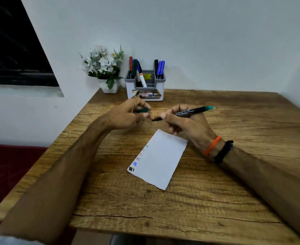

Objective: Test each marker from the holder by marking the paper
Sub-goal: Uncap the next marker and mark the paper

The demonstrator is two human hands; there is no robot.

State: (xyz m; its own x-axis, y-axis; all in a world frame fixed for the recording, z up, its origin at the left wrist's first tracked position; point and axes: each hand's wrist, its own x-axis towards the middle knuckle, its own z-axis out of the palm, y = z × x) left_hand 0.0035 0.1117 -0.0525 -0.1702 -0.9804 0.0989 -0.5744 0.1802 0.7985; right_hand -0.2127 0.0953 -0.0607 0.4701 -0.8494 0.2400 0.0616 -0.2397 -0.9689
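Wood-grain table (216,200) fills a white-walled corner, with the holder (145,85) at 12 o'clock beside a flower pot (110,86). Right hand (186,121) pinches the marker (190,112) near its bare tip; left hand (128,114) is curled round the green cap (142,110). Light, stiff and slick, the marker is probably best gripped low on the barrel. Paper (160,160), thin and loose, lies at 6 o'clock of the hands and may slide; open room lies at 3 o'clock.

Mostly hidden inside the left hand (128,114): a green cap (142,110); too small to read: print on the marker (184,113), holder (145,89) label, paper (159,160) scribbles.
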